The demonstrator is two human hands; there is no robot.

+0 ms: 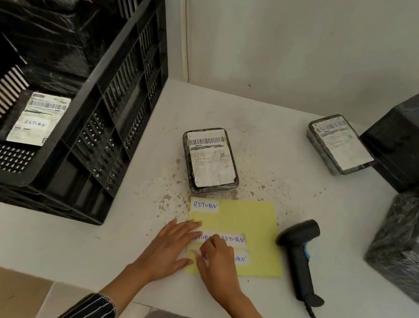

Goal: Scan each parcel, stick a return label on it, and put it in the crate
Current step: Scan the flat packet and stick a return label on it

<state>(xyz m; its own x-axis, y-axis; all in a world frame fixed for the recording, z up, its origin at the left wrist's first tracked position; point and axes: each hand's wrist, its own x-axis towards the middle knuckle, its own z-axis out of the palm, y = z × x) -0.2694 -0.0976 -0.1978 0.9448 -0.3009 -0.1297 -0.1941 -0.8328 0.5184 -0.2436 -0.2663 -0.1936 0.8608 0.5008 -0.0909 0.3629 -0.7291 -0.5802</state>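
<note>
Glossy film wraps the parcel [211, 160], its paper label scuffed; the crate [117, 103] is matt black plastic.

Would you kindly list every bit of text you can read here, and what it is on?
"RETURN": top label on the yellow sheet.
"RETURN": middle label, beside the right hand.
"RETURN": label on the parcel in the crate.
Printed shipping labels on the table parcels: barcodes only, print too small.
</note>
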